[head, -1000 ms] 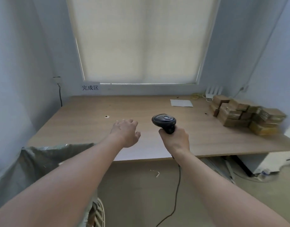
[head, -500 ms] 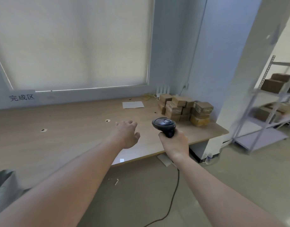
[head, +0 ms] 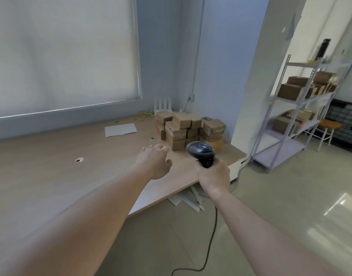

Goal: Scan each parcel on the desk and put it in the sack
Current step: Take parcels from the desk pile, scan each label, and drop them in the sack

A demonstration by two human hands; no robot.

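Reaching for the boxes

The boxes (head: 188, 130) sit at the desk's (head: 51, 172) far right corner, just past both hands. The empty left hand (head: 154, 163) is spread wide; the right hand (head: 213, 176) holds the scanner (head: 201, 152).

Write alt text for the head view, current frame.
A person's right hand grips a black corded scanner while the open, empty left hand reaches toward a stack of cardboard parcels at the wooden desk's far right corner. A white sheet lies on the desk; metal shelving with boxes stands at right.
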